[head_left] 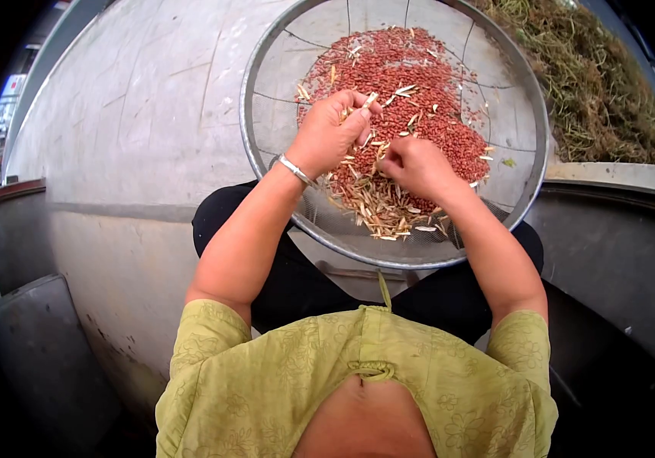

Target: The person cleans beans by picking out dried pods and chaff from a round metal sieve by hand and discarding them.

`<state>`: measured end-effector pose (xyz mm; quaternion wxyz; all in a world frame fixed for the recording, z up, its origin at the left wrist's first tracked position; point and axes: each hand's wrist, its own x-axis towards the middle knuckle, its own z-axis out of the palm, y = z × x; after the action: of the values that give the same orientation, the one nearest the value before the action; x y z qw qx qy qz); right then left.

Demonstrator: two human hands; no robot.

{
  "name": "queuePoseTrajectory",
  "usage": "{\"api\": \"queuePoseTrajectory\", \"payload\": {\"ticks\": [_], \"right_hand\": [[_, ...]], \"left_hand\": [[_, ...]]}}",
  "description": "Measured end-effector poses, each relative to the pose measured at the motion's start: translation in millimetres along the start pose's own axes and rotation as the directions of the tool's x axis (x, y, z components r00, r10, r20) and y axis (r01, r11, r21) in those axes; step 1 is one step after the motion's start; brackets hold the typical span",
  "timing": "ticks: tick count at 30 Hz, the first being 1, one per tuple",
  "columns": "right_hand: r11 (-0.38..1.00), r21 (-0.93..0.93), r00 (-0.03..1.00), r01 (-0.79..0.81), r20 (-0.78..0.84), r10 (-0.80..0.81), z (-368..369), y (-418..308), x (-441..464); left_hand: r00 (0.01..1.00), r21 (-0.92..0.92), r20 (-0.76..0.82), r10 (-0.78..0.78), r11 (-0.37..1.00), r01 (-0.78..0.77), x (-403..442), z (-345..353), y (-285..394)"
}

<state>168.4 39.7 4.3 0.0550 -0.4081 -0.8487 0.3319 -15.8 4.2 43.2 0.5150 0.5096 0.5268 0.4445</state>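
While the left hand point(333, 131) pinches pods point(371, 100), the right hand point(423, 169) presses its fingers together, contents unclear. Picking seems underway; next needs light pinching.

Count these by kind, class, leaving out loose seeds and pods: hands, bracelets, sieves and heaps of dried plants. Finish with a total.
Hands: 2 (left hand, right hand)
Bracelet: 1
Sieve: 1
Heap of dried plants: 1
Total: 5
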Motion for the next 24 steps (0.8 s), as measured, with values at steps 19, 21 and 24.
{"api": "queuePoseTrajectory", "payload": {"ticks": [19, 21, 24], "right_hand": [[0.773, 0.601, 0.979, -0.202, 0.110, 0.170, -28.2, 4.7, 4.2], [0.681, 0.713, 0.986, -0.169, 0.117, 0.122, -29.2, 7.2, 4.4], [0.575, 0.811, 0.992, -0.108, 0.050, 0.117, -29.1, 5.5, 4.3]], "left_hand": [[0.995, -0.097, 0.021, -0.095, 0.991, 0.096, 5.4, 5.0, -19.2], [0.994, -0.048, 0.042, -0.105, 0.993, 0.107, 6.0, 8.6, -23.2], [0.990, -0.070, 0.058, -0.126, 0.989, 0.130, 6.7, 17.3, -27.5]]}}
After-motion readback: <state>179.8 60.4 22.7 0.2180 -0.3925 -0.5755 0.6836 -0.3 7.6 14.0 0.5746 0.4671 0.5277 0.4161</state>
